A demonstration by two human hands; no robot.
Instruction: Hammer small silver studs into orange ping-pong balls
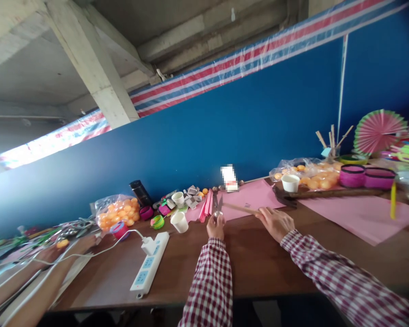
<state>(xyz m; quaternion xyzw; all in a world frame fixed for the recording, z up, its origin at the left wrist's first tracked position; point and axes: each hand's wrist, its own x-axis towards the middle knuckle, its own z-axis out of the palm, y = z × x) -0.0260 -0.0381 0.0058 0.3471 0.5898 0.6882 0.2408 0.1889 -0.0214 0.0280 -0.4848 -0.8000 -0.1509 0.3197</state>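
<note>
In the head view my left hand (216,227) is closed round the handle end of a pair of scissors (220,204), whose blades point away toward the wall. My right hand (276,223) grips one end of a flat wooden stick (240,209). The stick reaches left toward the scissors; whether the two touch I cannot tell. Just behind lies a pink paper sheet (255,195). Beside my left hand, to its left, is a bunch of pink strips (207,205).
A white power strip (150,265) with a plugged-in cable lies left of my left arm. Paper cups (179,222) and bags of orange balls (121,213) stand near the blue wall. Another person's hands (78,245) are at the far left. A dark wooden bar (337,194) lies at right.
</note>
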